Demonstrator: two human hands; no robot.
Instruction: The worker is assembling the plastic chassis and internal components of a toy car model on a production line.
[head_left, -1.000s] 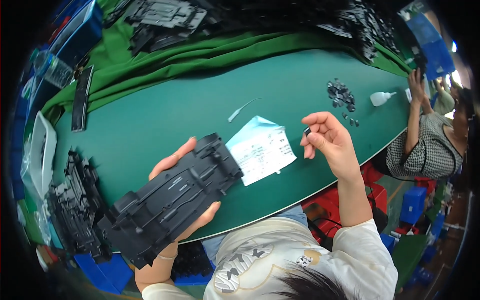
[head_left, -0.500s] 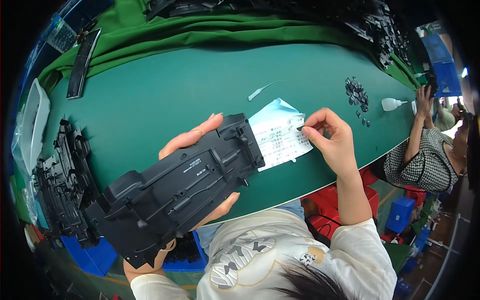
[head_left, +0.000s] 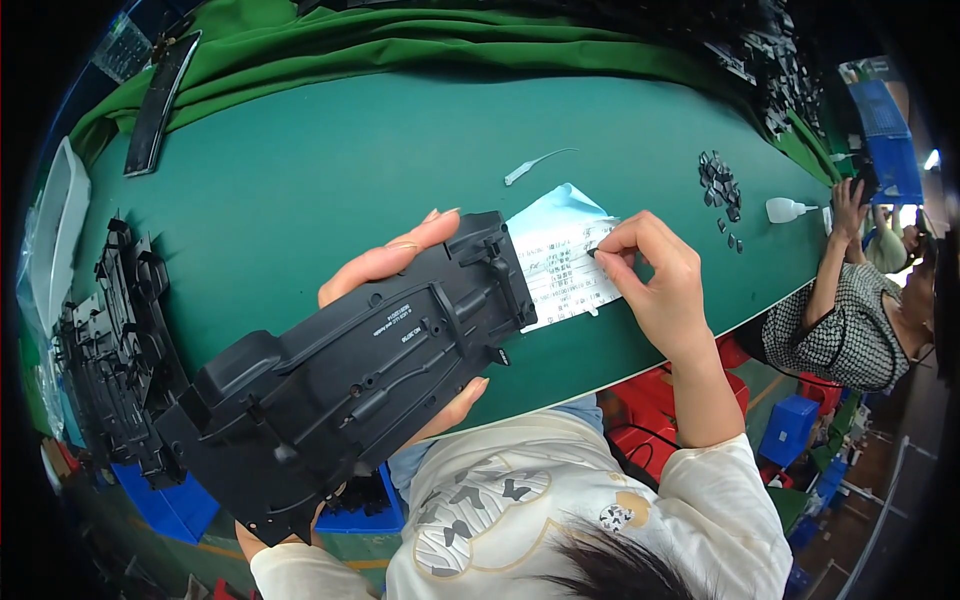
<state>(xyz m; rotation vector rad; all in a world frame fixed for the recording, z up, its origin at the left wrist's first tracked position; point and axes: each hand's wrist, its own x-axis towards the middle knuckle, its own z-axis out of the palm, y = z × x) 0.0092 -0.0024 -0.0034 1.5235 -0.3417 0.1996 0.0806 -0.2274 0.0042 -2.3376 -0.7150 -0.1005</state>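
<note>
the green table (head_left: 300, 180) carries the work, with a stack of black moulded parts (head_left: 120, 340) at your left edge and a co-worker's arm (head_left: 825, 270) well off to your right. your left hand (head_left: 400, 265) supports the long black plastic housing (head_left: 350, 375) from beneath, tilted above the near edge of the table, inner face up; its grip is spread along the underside, fingers showing at the far and near rims. the printed label sheet (head_left: 565, 265) lies flat on the table just beside the housing's right end, partly tucked under it. your right hand (head_left: 655, 275) rests on that sheet, thumb and forefinger pressed together at a small dark piece (head_left: 592, 254) by its upper edge; whether the piece is lifted clear cannot be told. the step in hand appears to be picking one small item off the sheet. the next move probably calls for a fine pinch and a short carry to the housing, held steady. a cluster of small black clips (head_left: 718, 178) and a white dropper bottle (head_left: 785, 209) lie beyond.
</note>
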